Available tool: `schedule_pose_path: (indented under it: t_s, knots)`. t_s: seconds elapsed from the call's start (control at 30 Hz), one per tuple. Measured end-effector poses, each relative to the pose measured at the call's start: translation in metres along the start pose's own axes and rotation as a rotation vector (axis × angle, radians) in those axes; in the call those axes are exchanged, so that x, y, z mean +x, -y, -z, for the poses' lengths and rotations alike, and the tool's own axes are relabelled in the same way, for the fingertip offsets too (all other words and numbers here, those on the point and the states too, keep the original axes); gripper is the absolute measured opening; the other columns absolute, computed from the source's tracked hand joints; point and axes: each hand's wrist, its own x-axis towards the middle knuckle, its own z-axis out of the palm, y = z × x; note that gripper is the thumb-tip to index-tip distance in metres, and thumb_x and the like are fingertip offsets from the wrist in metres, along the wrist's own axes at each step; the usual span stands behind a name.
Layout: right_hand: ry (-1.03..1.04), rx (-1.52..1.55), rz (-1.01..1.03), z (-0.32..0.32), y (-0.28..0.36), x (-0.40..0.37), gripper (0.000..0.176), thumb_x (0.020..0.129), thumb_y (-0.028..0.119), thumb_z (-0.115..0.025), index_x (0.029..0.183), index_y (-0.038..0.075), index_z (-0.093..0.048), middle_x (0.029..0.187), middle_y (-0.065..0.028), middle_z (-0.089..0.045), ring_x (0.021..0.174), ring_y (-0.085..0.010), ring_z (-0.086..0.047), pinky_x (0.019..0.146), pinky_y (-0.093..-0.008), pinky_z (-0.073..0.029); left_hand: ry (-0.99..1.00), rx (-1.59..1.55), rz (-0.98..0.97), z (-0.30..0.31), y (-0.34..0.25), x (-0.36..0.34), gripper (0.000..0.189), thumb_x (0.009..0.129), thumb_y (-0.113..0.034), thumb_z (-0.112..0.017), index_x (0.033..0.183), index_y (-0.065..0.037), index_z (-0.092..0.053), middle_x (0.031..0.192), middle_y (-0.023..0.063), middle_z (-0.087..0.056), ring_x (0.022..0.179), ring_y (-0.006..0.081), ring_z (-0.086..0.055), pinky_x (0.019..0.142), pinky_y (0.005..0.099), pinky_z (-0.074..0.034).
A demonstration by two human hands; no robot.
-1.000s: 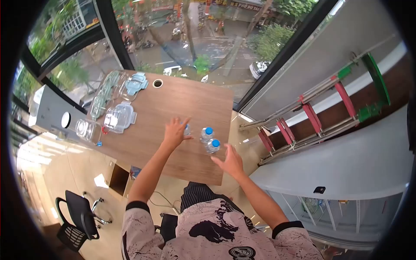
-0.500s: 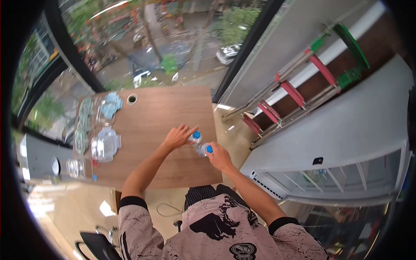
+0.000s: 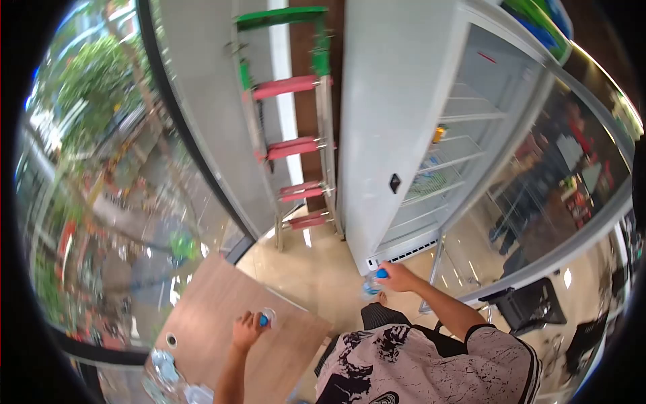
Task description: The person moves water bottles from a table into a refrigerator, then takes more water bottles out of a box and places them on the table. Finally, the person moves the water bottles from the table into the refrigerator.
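Observation:
My right hand is closed on the blue-capped top of a clear water bottle, which hangs over the floor beside the fridge. Over the wooden table, my left hand has its fingers around a second clear bottle near its blue cap. Whether that bottle rests on the tabletop cannot be told. Glass containers with light blue lids sit at the table's lower left.
A tall white fridge stands with its glass door open and a few items on its shelves. Left of it is a ladder with red steps. A black chair stands at the right.
The view has swung right toward the fridge. My right hand has carried its bottle off the table, away from my left hand. The two bottles are now far apart.

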Motion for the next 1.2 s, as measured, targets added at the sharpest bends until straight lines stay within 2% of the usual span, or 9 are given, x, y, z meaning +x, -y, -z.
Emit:
schedule_pose_path:
  t_s: [0.07, 0.23, 0.4, 0.47, 0.57, 0.77, 0.97, 1.03, 1.2]
  knots:
    - [-0.181, -0.055, -0.091, 0.024, -0.04, -0.022, 0.034, 0.078, 0.027, -0.07, 0.096, 0.004, -0.053, 0.075, -0.0162, -0.06, 0.068, -0.0292, -0.061, 0.062, -0.0379, -0.047, -0.066, -0.033, -0.096, 0.012, -0.018, 0.039, 0.037, 0.068, -0.04, -0.075, 0.085, -0.011, -0.059, 0.065, 0.0009, -0.057, 0.065, 0.0174, -0.057, 0.048, 0.0308, -0.043]
    - [-0.488, -0.115, -0.175, 0.086, -0.093, -0.081, 0.033, 0.078, 0.027, -0.069, 0.095, 0.005, -0.052, 0.077, -0.0179, -0.062, 0.073, -0.0375, -0.061, 0.062, -0.0433, -0.048, -0.217, -0.168, -0.287, 0.021, -0.091, 0.133, 0.03, 0.067, -0.03, -0.077, 0.082, -0.011, -0.059, 0.06, -0.0018, -0.055, 0.059, 0.0142, -0.056, 0.045, 0.028, -0.043]
    - [-0.63, -0.147, -0.241, 0.117, -0.134, -0.12, 0.033, 0.079, 0.025, -0.07, 0.095, 0.004, -0.05, 0.075, -0.0162, -0.061, 0.067, -0.0314, -0.063, 0.06, -0.0384, -0.049, -0.29, -0.33, -0.449, -0.009, -0.177, 0.246, 0.026, 0.07, -0.028, -0.075, 0.082, -0.011, -0.059, 0.061, -0.0023, -0.055, 0.062, 0.0123, -0.056, 0.045, 0.0265, -0.042]
    - [-0.707, -0.005, -0.437, 0.123, -0.137, -0.129, 0.032, 0.079, 0.024, -0.068, 0.095, 0.005, -0.049, 0.078, -0.0183, -0.062, 0.074, -0.039, -0.061, 0.064, -0.0446, -0.048, -0.309, -0.352, -0.572, -0.023, -0.208, 0.296, 0.026, 0.07, -0.028, -0.075, 0.082, -0.011, -0.059, 0.062, -0.0026, -0.055, 0.065, 0.0113, -0.056, 0.045, 0.0256, -0.042]
    - [-0.743, -0.049, -0.297, 0.125, -0.143, -0.132, 0.031, 0.079, 0.023, -0.068, 0.095, 0.005, -0.049, 0.076, -0.0178, -0.062, 0.07, -0.0373, -0.062, 0.061, -0.0443, -0.049, -0.285, -0.336, -0.759, -0.044, -0.248, 0.371, 0.027, 0.072, -0.031, -0.072, 0.082, -0.011, -0.057, 0.062, -0.0033, -0.052, 0.069, 0.011, -0.055, 0.045, 0.025, -0.042]
    - [-0.773, 0.135, -0.454, 0.137, -0.161, -0.14, 0.029, 0.08, 0.02, -0.068, 0.097, 0.005, -0.05, 0.067, -0.0123, -0.058, 0.06, -0.0323, -0.06, 0.056, -0.0403, -0.048, -0.247, -0.245, -0.956, -0.116, -0.299, 0.499, 0.029, 0.074, -0.034, -0.069, 0.08, -0.012, -0.053, 0.062, -0.0014, -0.051, 0.081, 0.0112, -0.054, 0.046, 0.026, -0.043]
    - [-0.793, 0.204, -0.449, 0.166, -0.183, -0.109, 0.027, 0.079, 0.017, -0.068, 0.095, 0.005, -0.051, 0.079, -0.0142, -0.061, 0.066, -0.03, -0.061, 0.059, -0.0387, -0.048, -0.227, -0.206, -0.821, -0.199, -0.313, 0.553, 0.034, 0.07, -0.037, -0.071, 0.078, -0.011, -0.05, 0.061, -0.0002, -0.051, 0.086, 0.0129, -0.053, 0.047, 0.0258, -0.045]
    - [-0.899, 0.19, -0.374, 0.173, -0.199, -0.087, 0.025, 0.079, 0.016, -0.07, 0.093, 0.005, -0.053, 0.062, -0.0086, -0.053, 0.053, -0.0242, -0.055, 0.052, -0.0345, -0.045, -0.238, -0.205, -0.81, -0.214, -0.311, 0.566, 0.034, 0.069, -0.035, -0.072, 0.078, -0.011, -0.05, 0.06, 0.0012, -0.052, 0.08, 0.0145, -0.055, 0.048, 0.0271, -0.046]
    - [-0.95, 0.186, -0.307, 0.203, -0.226, -0.026, 0.029, 0.079, 0.013, -0.069, 0.102, 0.004, -0.052, 0.089, -0.0147, -0.06, 0.067, -0.0286, -0.061, 0.059, -0.0374, -0.048, -0.252, -0.357, -0.496, -0.219, -0.316, 0.578, 0.036, 0.063, -0.027, -0.079, 0.083, -0.009, -0.055, 0.068, 0.0081, -0.06, 0.07, 0.0235, -0.061, 0.056, 0.0336, -0.051]
